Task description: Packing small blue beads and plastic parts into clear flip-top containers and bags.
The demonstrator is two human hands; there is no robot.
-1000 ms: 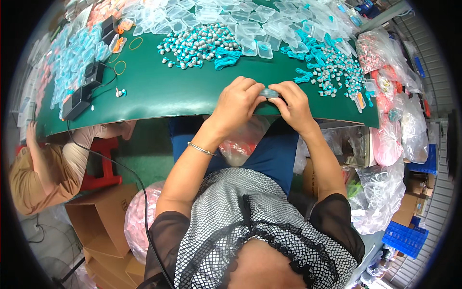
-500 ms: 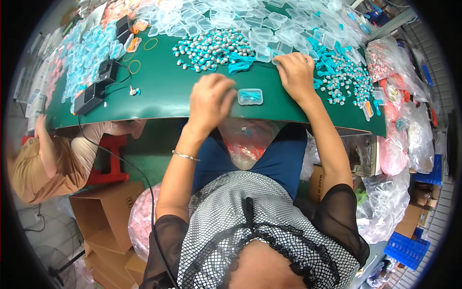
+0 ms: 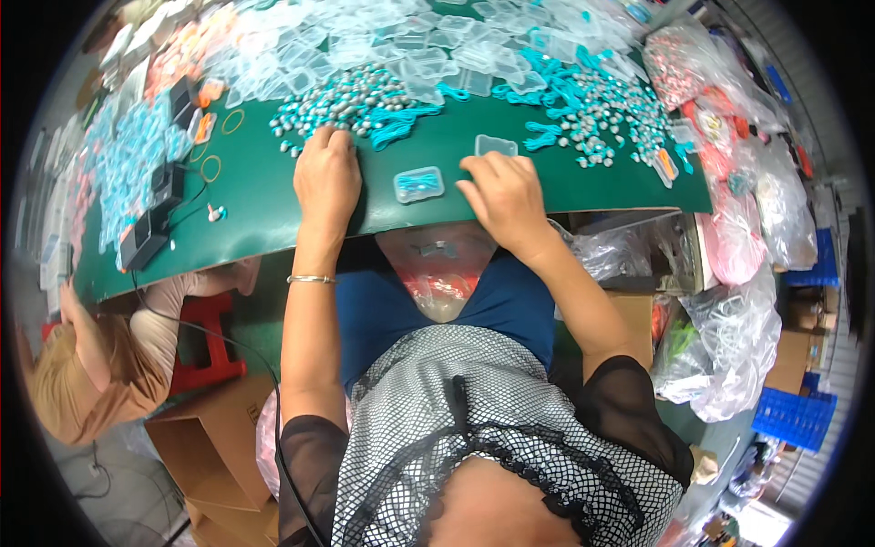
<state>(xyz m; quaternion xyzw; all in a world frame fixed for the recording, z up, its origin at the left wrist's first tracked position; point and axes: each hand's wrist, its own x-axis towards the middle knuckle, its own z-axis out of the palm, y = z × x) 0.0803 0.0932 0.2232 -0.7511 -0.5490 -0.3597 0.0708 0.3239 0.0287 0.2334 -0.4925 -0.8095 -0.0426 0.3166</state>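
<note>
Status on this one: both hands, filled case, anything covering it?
Left hand at the earbud pile, grip hidden. Right hand by a clear case, contact unclear. Filled case on the tabletop between the hands, blue cords inside, nothing covering it.

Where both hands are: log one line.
left hand: at teal-and-grey corded pieces | right hand: by clear plastic case | between: filled plastic case, teal cord inside

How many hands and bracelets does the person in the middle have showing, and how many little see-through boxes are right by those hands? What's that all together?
Hands: 2 (left hand, right hand)
Bracelets: 1 (silver bracelet)
See-through boxes: 2 (teal-filled box between the hands, clear box just beyond the right hand)
Total: 5
</note>
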